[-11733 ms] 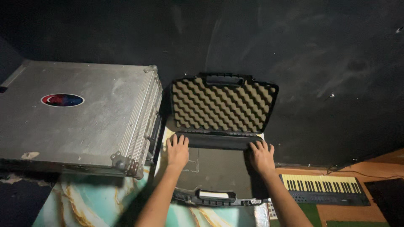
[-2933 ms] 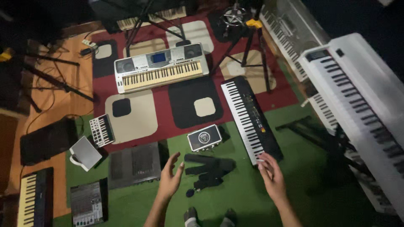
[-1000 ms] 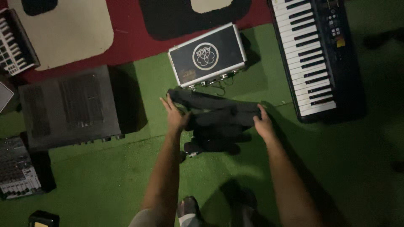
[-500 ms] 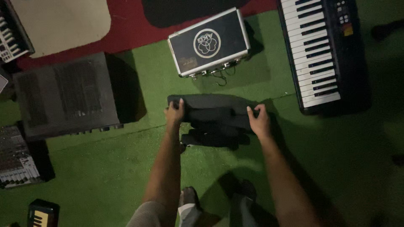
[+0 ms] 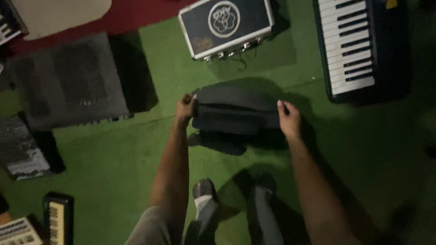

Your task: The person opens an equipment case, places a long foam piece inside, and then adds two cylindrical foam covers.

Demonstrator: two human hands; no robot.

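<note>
Head view looks straight down on green carpet (image 5: pixel 136 149), where gear lies around the person's feet: a dark amplifier (image 5: pixel 68 84) at left, a keyboard (image 5: pixel 352 43) at upper right, a small silver-edged case (image 5: pixel 225 25) at top centre. Between them sits a black bundle (image 5: pixel 236 113), folded and stacked, on or just above the carpet ahead of the shoes (image 5: pixel 204 190). Left hand (image 5: pixel 185 108) is clamped on its left end, right hand (image 5: pixel 288 119) on its right end. Judging by this, the gripping step is in hand; a next move would call for an even lift at both ends.
</note>
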